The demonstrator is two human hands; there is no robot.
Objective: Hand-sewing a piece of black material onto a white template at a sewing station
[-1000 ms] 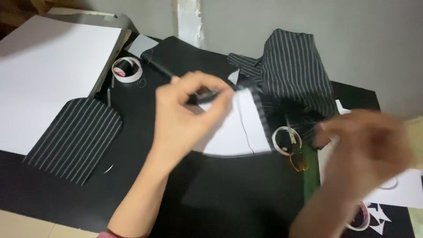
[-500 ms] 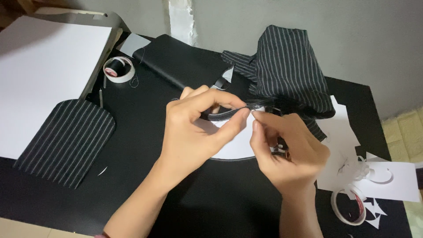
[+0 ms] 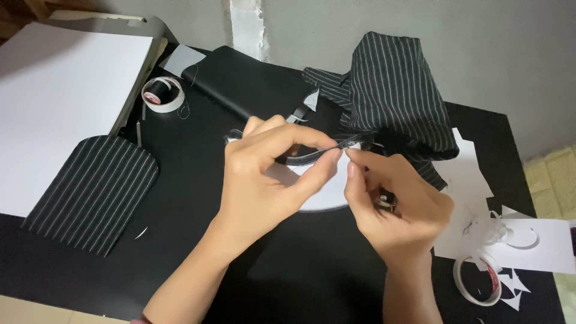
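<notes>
Head view, both hands at centre of the black tabletop point(image 3: 180, 198). My left hand point(image 3: 270, 174) is curled closed, thumb and forefinger pinching a narrow strip of black pinstriped fabric point(image 3: 312, 155) along its upper edge. My right hand point(image 3: 396, 204) meets it from the right, fingertips point(image 3: 351, 159) pinched narrow on the same strip where it runs toward the heap of cloth; something dark is tucked in the palm, too hidden to identify. The strip lies above a white curved card piece point(image 3: 330, 195), which rests flat on the tabletop beneath both hands. Just behind the strip, a bunched black pinstriped cloth point(image 3: 390, 96) is piled up. Far left: a large white sheet of board point(image 3: 60, 102), and beside it a flat rounded panel covered in pinstriped fabric point(image 3: 96, 192). Upper left: a white tape roll point(image 3: 162, 95) with a dark centre. Lower right: white paper offcuts point(image 3: 528, 240) and a second white tape ring point(image 3: 477, 279).
</notes>
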